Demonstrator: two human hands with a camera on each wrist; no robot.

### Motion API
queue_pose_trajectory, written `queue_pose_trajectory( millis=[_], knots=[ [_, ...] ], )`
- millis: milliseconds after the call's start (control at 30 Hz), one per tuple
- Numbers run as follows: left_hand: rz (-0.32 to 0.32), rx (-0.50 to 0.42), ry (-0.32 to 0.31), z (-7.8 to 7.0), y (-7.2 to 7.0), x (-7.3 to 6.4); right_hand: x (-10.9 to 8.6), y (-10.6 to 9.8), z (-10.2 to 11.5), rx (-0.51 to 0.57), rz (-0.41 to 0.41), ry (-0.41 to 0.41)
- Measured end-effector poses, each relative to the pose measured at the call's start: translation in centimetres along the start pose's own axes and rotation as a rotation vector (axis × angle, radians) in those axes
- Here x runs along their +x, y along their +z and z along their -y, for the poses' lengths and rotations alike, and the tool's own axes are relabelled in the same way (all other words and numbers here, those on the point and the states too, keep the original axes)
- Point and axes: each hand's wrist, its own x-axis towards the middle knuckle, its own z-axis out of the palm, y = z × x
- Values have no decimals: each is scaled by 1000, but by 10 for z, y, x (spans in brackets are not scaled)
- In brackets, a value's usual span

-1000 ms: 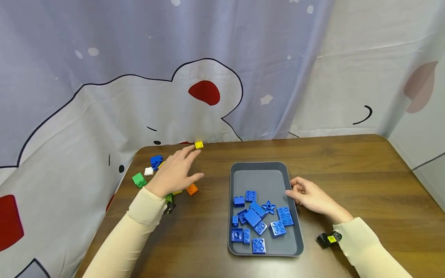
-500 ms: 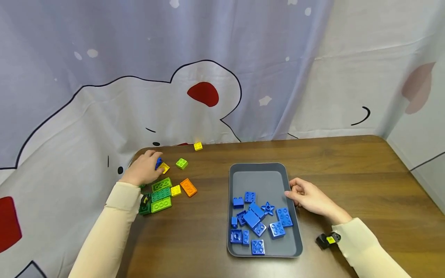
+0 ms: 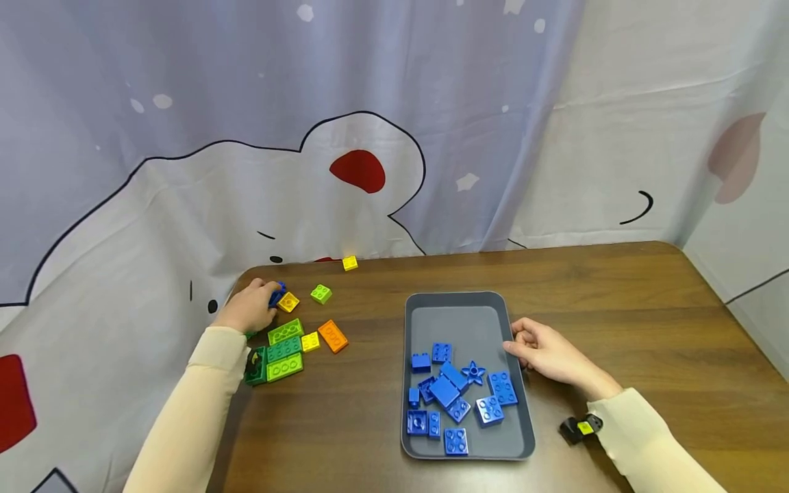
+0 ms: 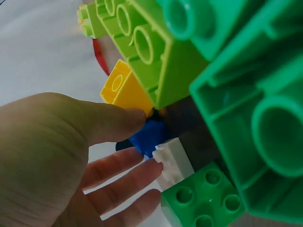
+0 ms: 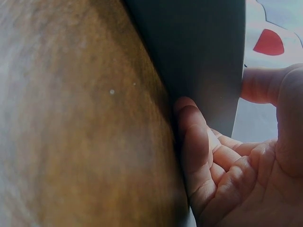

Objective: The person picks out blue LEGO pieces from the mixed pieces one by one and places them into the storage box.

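Observation:
My left hand [image 3: 245,308] is at the far left of the table. Its thumb and forefinger pinch a blue toy brick [image 4: 150,137], partly hidden by the fingers. Beside that brick lie a yellow brick [image 3: 288,302] and, in the left wrist view, a white brick [image 4: 175,161] and a green brick [image 4: 203,198]. My right hand [image 3: 548,350] grips the right wall of the grey tray [image 3: 456,311], thumb at the rim and fingers curled against the outside. Several blue bricks [image 3: 444,392] and a blue flower-shaped piece [image 3: 473,372] lie in the tray's nearer part.
Green bricks [image 3: 284,348] lie grouped by my left wrist, next to a small yellow brick [image 3: 310,342] and an orange brick [image 3: 333,336]. A lime brick [image 3: 321,294] lies farther back. Another yellow brick [image 3: 350,263] sits at the table's back edge, before the curtain [image 3: 468,137].
My left hand has moved left and down from above the bricks to the blue brick, uncovering the green, lime and orange ones. My right hand stays on the tray.

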Motion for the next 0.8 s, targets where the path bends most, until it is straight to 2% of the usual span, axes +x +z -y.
queue_pose_trajectory(
  millis=[500,667,800],
  knots=[
    [-113,-18,41,5,12,8,0,1,1,6,0,0],
    [-131,-31,25,6,7,4,1,1,1,8,2,-2],
    [-204,-53,56,-1,-3,-3,0,1,1,5,2,3]
  ],
)
